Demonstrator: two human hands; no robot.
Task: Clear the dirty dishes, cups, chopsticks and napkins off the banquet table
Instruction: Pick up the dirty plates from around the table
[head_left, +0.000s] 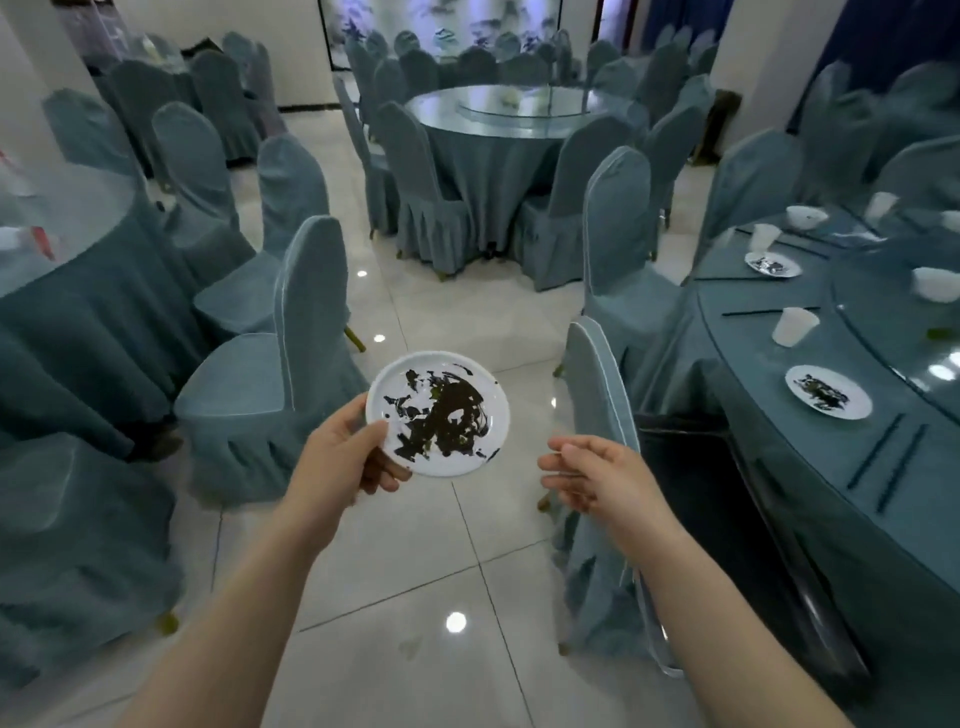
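Left hand (345, 457) grips a round white plate smeared with dark sauce (437, 413) by its rim at 7 o'clock, thumb on top, held level above the tiled floor (415, 597). Right hand (592, 475) is empty, fingers loosely spread, at 4 o'clock of the plate. The round teal-clothed desk (753, 395) at 3 o'clock carries two more soiled plates, white plastic cups and dark chopsticks.

White plate (438, 414) smeared with dark sauce is up in the air over the floor, roughly level, pinched at its left rim. Over on the right worktop (769, 415): two more dirty plates (828, 398), near one and far one (772, 264), plastic cups (793, 326), bowls (806, 216), and dark chopsticks (889, 457) lying flat by the near edge.
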